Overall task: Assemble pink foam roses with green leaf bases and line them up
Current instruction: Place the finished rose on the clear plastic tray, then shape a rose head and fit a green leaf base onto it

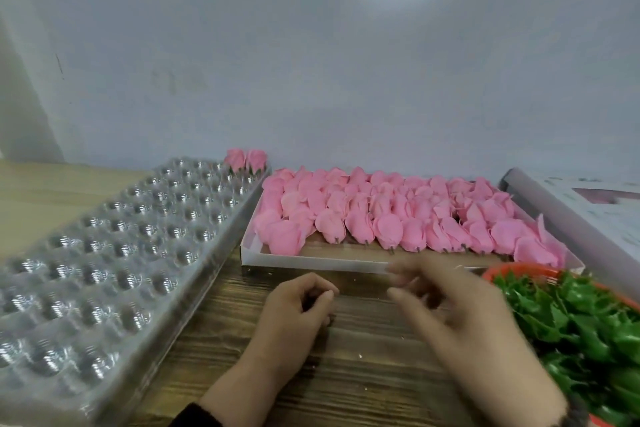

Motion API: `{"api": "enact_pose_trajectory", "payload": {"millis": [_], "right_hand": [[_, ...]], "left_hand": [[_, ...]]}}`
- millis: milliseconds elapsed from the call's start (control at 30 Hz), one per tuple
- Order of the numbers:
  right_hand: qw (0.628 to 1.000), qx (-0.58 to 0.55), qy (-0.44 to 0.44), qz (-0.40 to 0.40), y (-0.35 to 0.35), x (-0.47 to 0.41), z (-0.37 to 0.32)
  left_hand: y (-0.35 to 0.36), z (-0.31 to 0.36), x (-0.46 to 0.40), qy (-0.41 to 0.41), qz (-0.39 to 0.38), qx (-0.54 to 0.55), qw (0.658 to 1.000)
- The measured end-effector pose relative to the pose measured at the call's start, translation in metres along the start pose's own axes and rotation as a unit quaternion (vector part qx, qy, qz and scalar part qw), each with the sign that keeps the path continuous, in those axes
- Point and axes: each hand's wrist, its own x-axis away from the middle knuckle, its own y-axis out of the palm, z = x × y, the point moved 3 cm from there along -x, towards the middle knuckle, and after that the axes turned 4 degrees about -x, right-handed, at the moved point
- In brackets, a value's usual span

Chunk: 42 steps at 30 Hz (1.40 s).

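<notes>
Several pink foam roses [391, 215] lie in rows in a shallow white box [311, 262] at the middle back. Two pink roses [246, 160] stand in the far corner of a clear plastic tray with round wells [114, 246] on the left. Green leaf bases [581, 319] fill an orange basket [516, 269] at the right. My left hand [294, 315] rests on the wooden table in front of the box, fingers curled, nothing visible in it. My right hand [446, 305], blurred, hovers beside it with fingers loosely spread and holds nothing that shows.
A grey wall rises right behind the box. A white and grey box lid or carton [581, 204] lies at the far right behind the basket. Bare wooden table [363, 367] shows between my hands and the near edge.
</notes>
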Motion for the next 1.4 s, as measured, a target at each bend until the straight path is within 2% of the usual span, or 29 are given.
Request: {"api": "enact_pose_trajectory", "payload": {"millis": [67, 167, 233, 333, 400, 433, 533, 600, 733, 1067, 1167, 1300, 1400], "right_hand": [[0.998, -0.004, 0.025, 0.049, -0.019, -0.003, 0.006], [0.995, -0.011, 0.073, 0.069, -0.024, -0.012, 0.018], [0.996, -0.010, 0.076, 0.040, -0.008, -0.022, 0.018], [0.996, 0.010, 0.072, -0.048, 0.031, -0.044, 0.011], [0.993, 0.031, 0.071, -0.087, 0.054, -0.062, 0.008], [0.992, 0.035, 0.075, -0.097, 0.064, -0.071, 0.008], [0.984, 0.067, 0.099, -0.131, 0.092, -0.094, 0.012], [0.976, 0.086, 0.125, -0.159, 0.108, -0.105, 0.017], [0.964, 0.086, 0.179, -0.180, 0.132, -0.119, 0.024], [0.965, 0.049, 0.225, -0.121, 0.154, -0.129, 0.037], [0.977, -0.043, 0.201, -0.046, 0.145, -0.129, 0.037], [0.966, -0.189, 0.163, 0.060, 0.108, -0.114, 0.028], [0.964, -0.212, 0.153, 0.052, 0.079, -0.084, 0.028]], "left_hand": [[0.001, -0.001, 0.000, -0.001, -0.002, 0.002, 1.000], [0.001, -0.003, 0.000, -0.003, -0.002, -0.011, 1.000], [0.001, -0.006, -0.001, -0.007, -0.001, -0.016, 1.000], [0.002, -0.006, -0.001, -0.014, 0.005, 0.001, 1.000], [-0.003, -0.003, -0.002, -0.022, 0.058, 0.071, 0.995], [-0.009, -0.003, -0.004, -0.027, 0.110, 0.116, 0.987], [-0.029, -0.005, -0.008, -0.048, 0.262, 0.200, 0.943], [-0.033, -0.005, -0.008, -0.057, 0.292, 0.229, 0.927], [-0.031, -0.003, -0.008, -0.074, 0.289, 0.238, 0.924], [-0.030, -0.005, -0.010, -0.089, 0.267, 0.226, 0.933], [-0.029, -0.007, -0.010, -0.085, 0.269, 0.232, 0.931], [-0.028, -0.001, -0.009, -0.032, 0.271, 0.214, 0.938], [-0.017, 0.007, -0.005, 0.025, 0.181, 0.165, 0.969]]}}
